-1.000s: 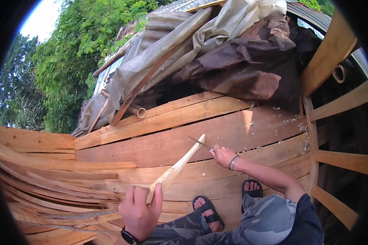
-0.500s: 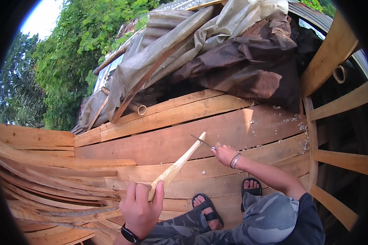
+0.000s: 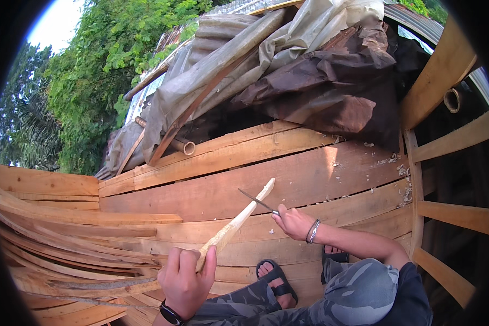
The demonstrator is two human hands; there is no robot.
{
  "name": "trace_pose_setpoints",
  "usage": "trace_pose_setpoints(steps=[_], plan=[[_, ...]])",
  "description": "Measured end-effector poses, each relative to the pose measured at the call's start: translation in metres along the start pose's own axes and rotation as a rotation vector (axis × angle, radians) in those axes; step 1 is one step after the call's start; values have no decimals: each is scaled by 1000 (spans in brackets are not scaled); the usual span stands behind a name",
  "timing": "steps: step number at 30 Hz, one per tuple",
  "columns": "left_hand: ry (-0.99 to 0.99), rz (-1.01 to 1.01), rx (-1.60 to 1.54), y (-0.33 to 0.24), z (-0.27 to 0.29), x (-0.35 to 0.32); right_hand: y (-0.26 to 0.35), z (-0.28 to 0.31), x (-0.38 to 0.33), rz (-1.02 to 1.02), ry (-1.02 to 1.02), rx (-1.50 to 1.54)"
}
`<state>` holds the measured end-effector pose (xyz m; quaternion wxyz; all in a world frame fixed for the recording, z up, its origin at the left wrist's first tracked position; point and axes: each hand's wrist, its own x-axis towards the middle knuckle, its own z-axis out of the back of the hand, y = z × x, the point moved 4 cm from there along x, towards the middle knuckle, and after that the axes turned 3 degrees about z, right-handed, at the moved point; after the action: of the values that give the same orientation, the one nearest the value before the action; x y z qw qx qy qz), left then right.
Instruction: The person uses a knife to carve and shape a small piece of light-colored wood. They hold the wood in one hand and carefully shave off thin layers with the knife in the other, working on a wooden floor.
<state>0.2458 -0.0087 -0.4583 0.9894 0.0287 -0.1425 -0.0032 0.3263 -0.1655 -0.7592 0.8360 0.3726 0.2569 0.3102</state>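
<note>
Wooden stick (image 3: 236, 223), pale and slender, held at the centre of the view above the plank surface (image 3: 163, 202), its near end in the left hand and its far tip slanting up to the right. At far left, green foliage (image 3: 87, 92) rises behind a plank wall (image 3: 49, 182); below it, long wood strips (image 3: 70, 233) lie in a loose, curving pile. The left hand (image 3: 186, 280), with a dark wristband (image 3: 171, 313), has its fingers curled together around the stick's near end, the thumb pressed along the wood. Beyond, the open end of a bamboo tube (image 3: 188, 148) projects beneath a grey tarp (image 3: 223, 65). Right of the left hand, the knife (image 3: 258, 201) crosses the stick below the tip, its point extending to the left; whether the edge touches the wood cannot be told. The right hand (image 3: 293, 223), with 2 bracelets (image 3: 313, 231), has its fingers closed on the knife handle; the individual fingertips are partly hidden. Below, 2 black sandals (image 3: 280, 282) stand on the planks. Farther right, a dark brown tarp (image 3: 331, 98) hangs above scattered shavings (image 3: 403, 187), beside curved timber ribs (image 3: 456, 215).
</note>
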Motion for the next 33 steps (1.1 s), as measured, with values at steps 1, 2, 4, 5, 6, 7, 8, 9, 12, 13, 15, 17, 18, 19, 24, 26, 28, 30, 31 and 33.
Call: trace_pose_setpoints(steps=[1, 2, 4, 5, 6, 7, 8, 9, 12, 13, 15, 17, 18, 19, 24, 26, 28, 30, 31, 33], plan=[[2, -23, -8, -1, -1, 1, -5, -5, -2, 11, 7, 10], [-6, -71, -34, -10, 1, 6, -58, -14, 7, -96, -67, -72], [-6, -78, -29, -11, 1, 7, -50, -25, -1, -106, -54, -23], [-18, -58, -10, -11, 2, 9, -41, -20, 6, -92, -54, 0], [11, -27, 6, -3, -1, 2, -1, -8, 1, -91, 32, 69], [12, -32, -8, -2, -2, 1, 4, -2, -1, -57, 42, 70], [13, -37, -21, -1, -3, 0, 7, 0, -3, -21, 52, 72], [15, -42, -34, -1, -4, 0, 9, 2, -3, 15, 62, 73], [12, -99, -25, -14, -1, 9, -49, -13, 6, -166, -9, -17], [5, -63, -31, -15, -1, 11, -56, -11, 10, -202, 1, -26], [36, 26, -18, -8, 4, 3, -10, -19, 3, -60, 21, 85], [51, 34, -17, -2, 2, -2, 18, -8, -1, 12, 92, 118], [37, 10, -40, -6, -1, 2, -11, -4, 5, -32, -13, 25], [30, 6, -52, -8, -4, 7, -35, -7, 4, -81, -36, 3], [-2, 63, -6, 1, -4, 0, 10, -12, 1, -15, 15, 81], [1, 26, -8, -4, -3, 2, -11, -6, 7, -17, -61, 55], [-2, 2, -7, -10, -1, 4, -44, -9, 14, -119, -28, 14], [-8, 3, 9, -13, 2, 6, -38, -13, 14, -94, -64, 25], [7, -3, 15, -7, -1, 1, -15, -19, 8, -75, -4, 72], [-12, -2, 23, -5, -3, -3, 16, -2, 2, -12, 99, 129]])
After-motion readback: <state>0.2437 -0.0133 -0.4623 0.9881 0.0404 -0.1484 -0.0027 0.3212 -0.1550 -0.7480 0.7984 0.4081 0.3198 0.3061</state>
